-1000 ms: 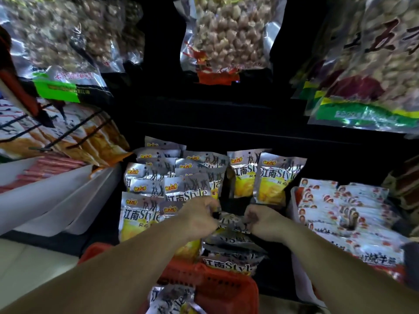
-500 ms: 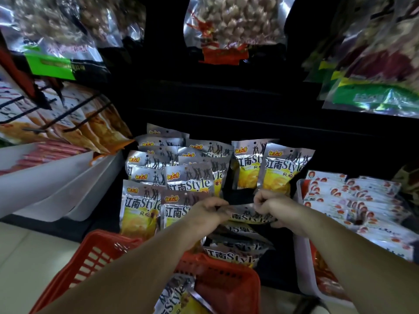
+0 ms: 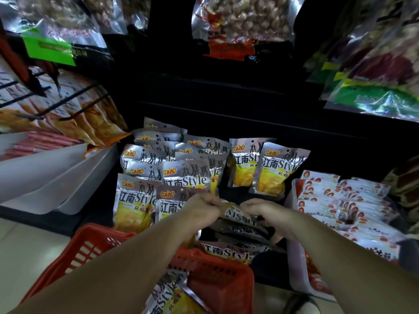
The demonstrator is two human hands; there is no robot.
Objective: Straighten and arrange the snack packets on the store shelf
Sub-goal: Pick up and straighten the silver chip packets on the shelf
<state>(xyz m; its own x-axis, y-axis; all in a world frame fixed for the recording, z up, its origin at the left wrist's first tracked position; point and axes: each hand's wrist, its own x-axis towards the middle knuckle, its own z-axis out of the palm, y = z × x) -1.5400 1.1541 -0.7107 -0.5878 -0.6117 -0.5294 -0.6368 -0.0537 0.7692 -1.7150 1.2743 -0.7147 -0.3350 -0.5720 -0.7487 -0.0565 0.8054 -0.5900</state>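
Head cam, nearest first: a red basket (image 3: 217, 277) sits at the bottom btwn the two forearms, w/ a silver-and-yellow spare packet (image 3: 167, 295) lying inside it.

Just past the basket rim, a loose pile (image 3: 240, 232) of the same snack packets lies flat and crooked on the low shelf. Above that pile the hands meet. The left hand (image 3: 199, 210) and right hand (image 3: 263, 211) each have fingers curled, pinching opposite ends of one held packet (image 3: 234, 211). It hangs crosswise btwn them w/ its lettering upside down. The hands are near each other but apart. Which edge they pinch is hard to make out, prob. a sealed one.

Left of the hands are standing rows (image 3: 138, 200) of the same packets, upright, overlapping, several deep. Behind the hands, two upright packets (image 3: 278, 173) stand side by side, touching.

On the right, a white tray (image 3: 294, 268) is packed w/ red-and-white packets (image 3: 344, 200) in overlapping rows. Far left are white bins (image 3: 56, 177) & orange-brown packets (image 3: 95, 123) on hooks above them.

At the top, big clear bags of nuts (image 3: 242, 21) sit on the upper level. One at left has a green label (image 3: 49, 49).
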